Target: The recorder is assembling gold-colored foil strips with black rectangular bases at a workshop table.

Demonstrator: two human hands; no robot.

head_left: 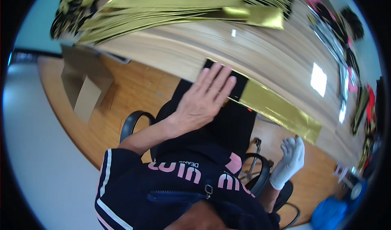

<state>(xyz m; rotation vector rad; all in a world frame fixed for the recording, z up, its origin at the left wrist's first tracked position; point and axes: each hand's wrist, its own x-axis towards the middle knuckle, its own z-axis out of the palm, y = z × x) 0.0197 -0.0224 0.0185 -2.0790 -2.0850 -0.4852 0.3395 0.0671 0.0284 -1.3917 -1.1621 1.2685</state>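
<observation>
A long flat gold strip (281, 108) with a black end section (241, 83) lies along the near edge of the wooden table. My bare left hand (205, 93) rests flat on that black end, its fingers stretched out and pointing away from me. My right hand (290, 158) wears a white glove and hovers just off the table edge, close to the strip's right end. Its fingers are loosely bent and slightly apart, with nothing visible in them. Whether a fingertip touches the strip's corner, I cannot tell.
A fanned stack of gold strips (175, 14) lies at the table's far side. Silver and black strips (336, 47) lie at the far right. An open cardboard box (87, 83) stands on the floor to the left. Chair armrests (136, 122) flank me; a blue bag (330, 211) sits lower right.
</observation>
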